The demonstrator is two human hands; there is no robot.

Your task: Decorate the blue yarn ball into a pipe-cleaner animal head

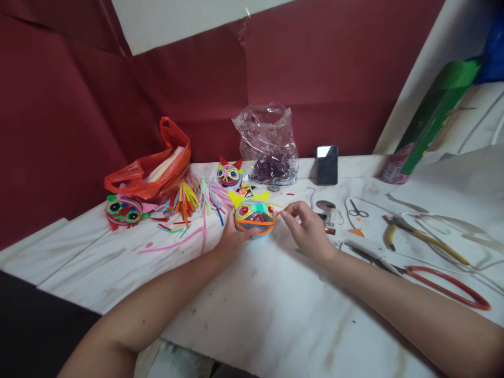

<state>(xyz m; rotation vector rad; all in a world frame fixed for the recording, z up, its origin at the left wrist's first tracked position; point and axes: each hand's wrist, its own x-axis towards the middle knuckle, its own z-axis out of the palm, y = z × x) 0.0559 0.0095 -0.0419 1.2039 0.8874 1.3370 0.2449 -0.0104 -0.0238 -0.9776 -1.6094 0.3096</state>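
Observation:
A small round craft animal head (258, 209) with yellow pointed ears, red eyes and an orange-outlined mouth stands on the marble-patterned table. My left hand (231, 237) is closed around its left side, with the thumb across the lower front. At its right side, my right hand (310, 231) pinches a thin orange pipe cleaner (279, 214) between thumb and fingertips. The strip appears to run to the head, though its join is too small to make out. Part of the head's left side is hidden by my fingers.
Similar craft heads, one green-eared (124, 211) and one red-eared (230, 173), stand nearby. Behind are a red bag (151, 168), pipe cleaner bundles (185, 199), a clear bag (271, 142) and a phone (326, 165). Scissors (358, 210), yellow-handled pliers (429, 241) and a red-handled tool (449, 286) lie right.

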